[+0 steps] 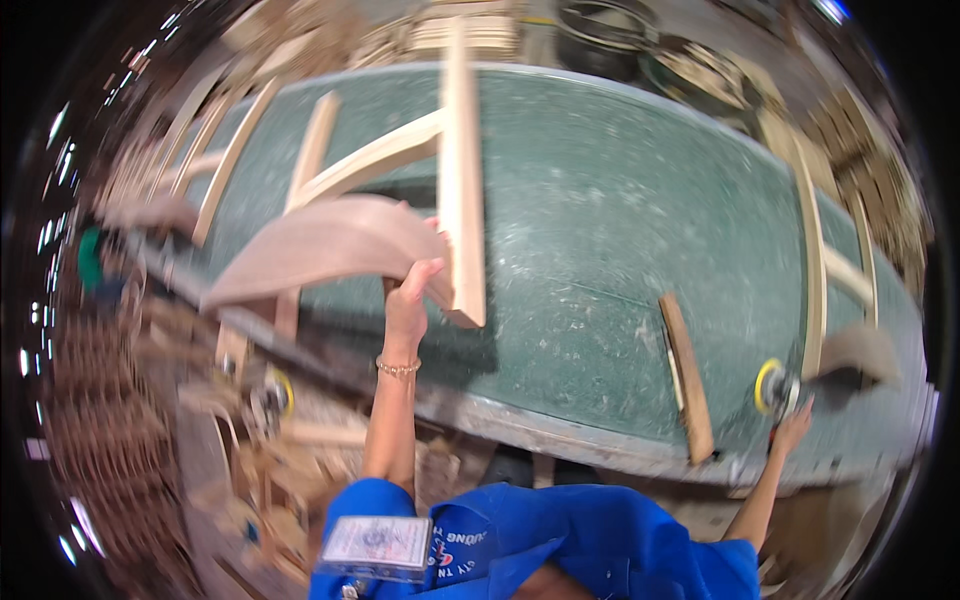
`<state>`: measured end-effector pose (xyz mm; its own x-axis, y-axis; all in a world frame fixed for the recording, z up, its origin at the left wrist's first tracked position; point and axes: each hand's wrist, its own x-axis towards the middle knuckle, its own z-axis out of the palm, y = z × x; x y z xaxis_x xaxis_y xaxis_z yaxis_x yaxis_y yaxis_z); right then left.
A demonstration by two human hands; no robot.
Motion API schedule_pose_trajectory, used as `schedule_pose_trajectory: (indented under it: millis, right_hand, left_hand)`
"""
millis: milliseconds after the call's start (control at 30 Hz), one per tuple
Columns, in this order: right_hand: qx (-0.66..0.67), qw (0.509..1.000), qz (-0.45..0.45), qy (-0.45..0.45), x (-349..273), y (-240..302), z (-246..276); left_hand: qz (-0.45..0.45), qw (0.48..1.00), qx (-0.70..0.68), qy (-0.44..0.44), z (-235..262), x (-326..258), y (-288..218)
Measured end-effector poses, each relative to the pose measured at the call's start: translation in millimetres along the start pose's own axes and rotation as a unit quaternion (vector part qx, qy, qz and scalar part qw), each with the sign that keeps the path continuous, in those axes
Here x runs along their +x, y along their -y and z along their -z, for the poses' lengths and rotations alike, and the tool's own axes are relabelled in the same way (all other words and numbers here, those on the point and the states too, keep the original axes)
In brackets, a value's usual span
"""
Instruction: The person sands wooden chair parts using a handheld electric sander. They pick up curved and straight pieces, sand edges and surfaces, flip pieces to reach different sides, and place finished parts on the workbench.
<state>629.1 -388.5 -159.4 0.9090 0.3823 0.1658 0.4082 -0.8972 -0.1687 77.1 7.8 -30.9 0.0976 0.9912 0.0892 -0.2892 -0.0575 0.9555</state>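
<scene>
My left hand is closed on a wooden chair frame, gripping it where a wide curved brown board meets a long pale leg. The frame is tilted up over the left half of the green-topped table. Off to the right, my right hand is wrapped round a disc sander with a yellow-rimmed pad. The sander is near the table's front edge, beside a second frame. Between my hands lies a narrow brown wooden strip, its near end at the table's edge.
Another pale frame with a curved board stands on the table's right end. More frames crowd the left end. A second yellow-rimmed sander hangs by the front edge at left. Dark round bins and stacked wood lie beyond.
</scene>
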Motion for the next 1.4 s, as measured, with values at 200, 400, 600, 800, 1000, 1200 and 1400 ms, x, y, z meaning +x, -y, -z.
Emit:
schedule_pose_trajectory:
  millis: [200,400,600,800,1000,1200,1400]
  right_hand:
    - [0.165,0.976,0.128,0.068,63,-43,-2]
    - [0.074,0.961,0.261,0.052,52,-27,2]
    - [0.092,0.983,0.098,0.125,38,-4,5]
    - [0.59,0.772,0.036,0.236,33,38,35]
    - [0.809,0.527,0.078,0.249,-49,273,163]
    - [0.885,0.348,0.281,0.132,-148,452,273]
    - [0.687,0.409,0.574,0.175,-196,472,299]
  left_hand:
    - [-0.075,0.971,-0.225,0.042,-25,-87,-76]
    - [-0.088,0.933,-0.349,-0.013,-33,-147,-109]
    - [-0.084,0.944,-0.32,-0.006,-35,-157,-106]
    - [-0.088,0.938,-0.334,0.0,-35,-152,-106]
    - [-0.088,0.945,-0.311,-0.046,-40,-157,-118]
    - [-0.096,0.94,-0.327,-0.022,-39,-152,-112]
    - [-0.052,0.93,-0.363,0.028,-37,-153,-127]
